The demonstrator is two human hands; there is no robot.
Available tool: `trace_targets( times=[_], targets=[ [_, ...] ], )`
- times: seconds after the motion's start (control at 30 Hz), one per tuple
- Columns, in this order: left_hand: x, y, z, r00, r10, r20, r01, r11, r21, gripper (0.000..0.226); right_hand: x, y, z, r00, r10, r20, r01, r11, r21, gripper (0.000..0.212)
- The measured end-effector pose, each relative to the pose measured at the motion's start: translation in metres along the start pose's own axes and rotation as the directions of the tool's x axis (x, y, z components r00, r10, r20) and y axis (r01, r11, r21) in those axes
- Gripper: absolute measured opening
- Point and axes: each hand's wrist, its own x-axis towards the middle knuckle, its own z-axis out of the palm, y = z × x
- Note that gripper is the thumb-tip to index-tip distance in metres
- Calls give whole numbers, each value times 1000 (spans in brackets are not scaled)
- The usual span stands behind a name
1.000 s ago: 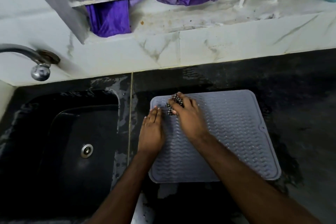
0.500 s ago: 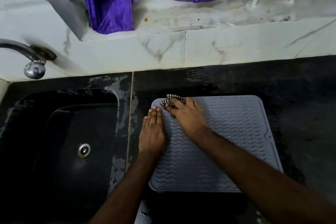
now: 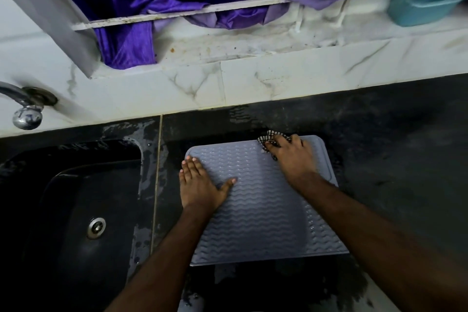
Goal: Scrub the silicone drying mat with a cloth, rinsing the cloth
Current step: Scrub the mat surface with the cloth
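A grey silicone drying mat (image 3: 260, 213) with wavy ridges lies flat on the wet black counter, right of the sink. My left hand (image 3: 200, 182) presses flat on the mat's left edge, fingers together and thumb spread. My right hand (image 3: 293, 157) is at the mat's far right corner, bunched on a small black-and-white checked cloth (image 3: 266, 140). Only the cloth's far end shows past my fingers.
A black sink (image 3: 76, 210) with a steel drain (image 3: 96, 227) lies to the left, under a chrome tap (image 3: 25, 111). Behind the counter (image 3: 405, 159) runs a white marble ledge (image 3: 253, 83) with purple fabric (image 3: 126, 45) and a teal container (image 3: 425, 5).
My right hand has slid the cloth from the mat's far left corner across to its far right corner. My left hand stayed on the left edge and its thumb has spread out.
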Motion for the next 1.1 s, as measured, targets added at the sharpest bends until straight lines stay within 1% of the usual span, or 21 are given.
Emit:
trace_targets(
  times=[0.17,0.27,0.37,0.53,0.63,0.7,0.73,0.8,0.87,0.97,1.03,1.1],
  targets=[
    [-3,2,-10,1000,5,19,-5,1000,3,137,-9,33,-2,998,61,17,-60,995,-74,44],
    [-4,2,-13,999,3,37,-3,1000,7,137,-17,54,-2,993,113,23,-110,990,-85,42],
    [-5,1,-13,1000,8,24,-8,1000,1,137,-20,67,-6,987,153,38,-149,985,-86,39],
    [-4,-11,-12,999,45,14,-44,999,-22,132,-27,68,-9,963,257,84,-250,965,-83,35],
    [-3,-25,-12,995,103,13,-102,991,-85,122,-28,59,-17,940,312,138,-302,949,-92,35],
    [-4,-37,-10,989,142,-27,-145,978,-149,113,-29,48,-23,932,337,136,-328,941,-86,35],
    [-6,-42,-8,986,158,-62,-166,973,-163,110,-30,41,-26,937,330,113,-324,943,-70,36],
    [-11,-50,-2,975,189,-114,-205,967,-152,103,-30,18,-29,964,262,44,-261,965,-14,41],
    [-16,-52,6,970,202,-136,-222,963,-153,93,-27,-15,-32,990,144,-5,-143,987,69,46],
    [-21,-50,11,966,204,-157,-231,955,-185,77,-19,-73,-35,997,-14,-75,26,986,163,57],
    [-23,-52,9,959,213,-187,-247,950,-189,66,-12,-108,-36,993,-79,-91,95,975,199,64],
    [-24,-55,8,949,245,-199,-282,941,-188,60,-3,-133,-33,990,-126,-66,138,964,226,65]
  ],
)
